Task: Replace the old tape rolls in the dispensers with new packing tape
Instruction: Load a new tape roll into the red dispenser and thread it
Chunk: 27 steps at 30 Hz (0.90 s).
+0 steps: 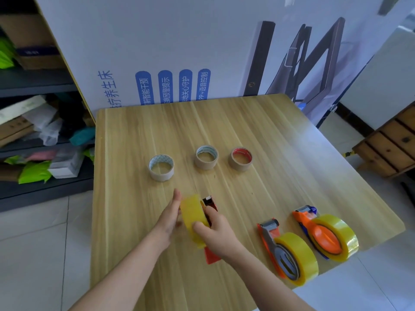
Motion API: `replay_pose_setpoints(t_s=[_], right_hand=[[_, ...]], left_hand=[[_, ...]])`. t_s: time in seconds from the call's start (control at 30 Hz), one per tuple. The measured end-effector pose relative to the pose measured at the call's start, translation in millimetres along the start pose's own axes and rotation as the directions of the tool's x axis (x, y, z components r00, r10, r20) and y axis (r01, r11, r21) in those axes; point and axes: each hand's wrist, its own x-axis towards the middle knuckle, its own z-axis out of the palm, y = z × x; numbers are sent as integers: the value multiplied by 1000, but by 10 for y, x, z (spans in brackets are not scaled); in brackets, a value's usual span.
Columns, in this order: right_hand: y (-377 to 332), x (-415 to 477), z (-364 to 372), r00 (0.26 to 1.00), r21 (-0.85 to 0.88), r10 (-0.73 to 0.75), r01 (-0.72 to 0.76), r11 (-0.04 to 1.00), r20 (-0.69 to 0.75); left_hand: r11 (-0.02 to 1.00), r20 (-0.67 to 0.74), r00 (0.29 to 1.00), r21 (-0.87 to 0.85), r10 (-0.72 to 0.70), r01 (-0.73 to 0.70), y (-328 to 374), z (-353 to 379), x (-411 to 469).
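A yellow tape roll (193,218) stands on edge against a red dispenser (210,254) at the table's front middle. My right hand (216,234) grips the dispenser, thumb over the roll's rim. My left hand (169,215) presses flat, fingers straight, against the roll's left face. To the right lie two orange dispensers, each with a yellow roll on it: the nearer dispenser (288,252) and the one beyond it (327,234). Three worn-out cardboard cores stand farther back: a whitish core (161,167), a brown core (206,157) and a red-lined core (240,158).
The wooden table (280,153) ends just behind the two loaded dispensers on the right. A large printed carton (179,52) stands behind the table. Cluttered shelves (33,142) are at the left, a wooden drawer unit (390,144) at the right.
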Motion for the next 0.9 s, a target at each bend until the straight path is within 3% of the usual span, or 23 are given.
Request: replay_pose_setpoints(t_s=[0.13,0.3,0.5,0.67,0.9], right_hand=[[-331,-53,-131,997,177,-75,73,982,9],[-648,-146,-286,980,335,-197,188,923,-8],[-905,-206,-477,956,328,-289,287,900,-43],[-1060,-260,-628,938,345,-343,338,876,-49],[-1190,-344,-699,926,345,-376,360,867,-23]], left_hand=[[975,42,999,-221,-11,20,294,19,-6],[944,102,994,-331,40,-4,679,101,-124],[899,86,986,-429,140,-90,1053,127,-345],[851,5,925,-393,381,-348,1363,230,-573],[721,-20,766,-324,642,-613,1662,472,-962]])
